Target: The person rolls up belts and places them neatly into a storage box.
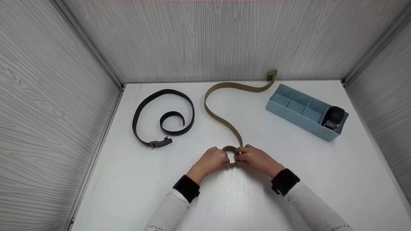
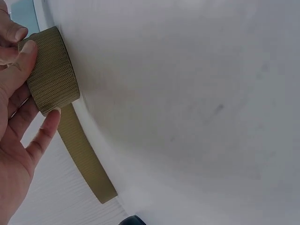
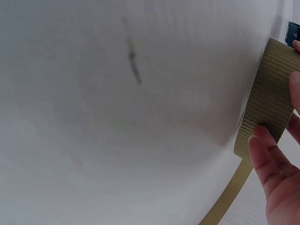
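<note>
An olive webbing belt (image 1: 210, 106) winds across the white table, its near end curled into a ring. My left hand (image 1: 212, 160) pinches the ring's left side, and my right hand (image 1: 257, 159) grips its right side, where the loose strap leads away. Close up in the left wrist view, thumb and fingers of that hand hold the ribbed coil (image 2: 54, 70). The right wrist view has the other hand's fingertips on the coiled webbing (image 3: 267, 93). At the far table edge lies the belt's buckle (image 1: 272, 75).
To the left a black belt (image 1: 137, 115) lies in a loose spiral, its dark buckle (image 1: 162, 142) toward me. A blue divided box (image 1: 298, 123) stands at the right, with a black rolled belt (image 1: 335, 114) in its rightmost compartment. Grey wood-grain walls (image 1: 199, 41) enclose the table.
</note>
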`<action>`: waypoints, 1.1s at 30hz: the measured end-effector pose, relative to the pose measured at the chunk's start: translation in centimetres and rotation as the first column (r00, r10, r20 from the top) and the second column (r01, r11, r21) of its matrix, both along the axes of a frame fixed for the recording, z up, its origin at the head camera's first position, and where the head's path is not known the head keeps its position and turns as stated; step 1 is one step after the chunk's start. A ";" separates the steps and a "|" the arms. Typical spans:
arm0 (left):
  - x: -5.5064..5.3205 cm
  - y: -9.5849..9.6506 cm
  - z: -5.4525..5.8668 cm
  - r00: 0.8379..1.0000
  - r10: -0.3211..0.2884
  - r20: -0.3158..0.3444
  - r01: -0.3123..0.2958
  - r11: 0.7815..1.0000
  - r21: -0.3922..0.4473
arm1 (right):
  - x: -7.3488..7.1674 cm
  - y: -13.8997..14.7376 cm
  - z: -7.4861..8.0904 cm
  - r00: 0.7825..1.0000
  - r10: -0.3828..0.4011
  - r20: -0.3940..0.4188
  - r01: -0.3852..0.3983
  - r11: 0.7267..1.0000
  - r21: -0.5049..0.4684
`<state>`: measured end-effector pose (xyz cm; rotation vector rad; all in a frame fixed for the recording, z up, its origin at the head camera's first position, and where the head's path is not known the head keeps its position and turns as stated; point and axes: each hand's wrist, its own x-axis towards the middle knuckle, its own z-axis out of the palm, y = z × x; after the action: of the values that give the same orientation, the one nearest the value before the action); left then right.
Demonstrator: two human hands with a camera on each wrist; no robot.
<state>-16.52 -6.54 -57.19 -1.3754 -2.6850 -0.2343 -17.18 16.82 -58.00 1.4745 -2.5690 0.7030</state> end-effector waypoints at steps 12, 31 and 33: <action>0.2 0.2 -0.2 0.999 0.036 -0.032 -0.035 0.999 0.014 | 0.4 -0.9 0.2 0.998 -0.066 0.023 0.066 0.998 0.004; 0.6 0.8 0.8 0.995 0.010 0.096 -0.002 0.997 -0.083 | 1.0 -0.8 0.3 0.993 -0.008 0.114 0.011 1.000 -0.024; 0.7 0.8 0.8 0.997 -0.011 0.078 0.019 0.994 -0.103 | 1.3 -0.9 0.3 0.992 -0.012 0.126 0.013 1.000 -0.004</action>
<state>-15.79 -5.75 -56.39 -1.4450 -2.7875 -0.1544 -15.92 15.88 -57.70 1.4561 -2.6633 0.8258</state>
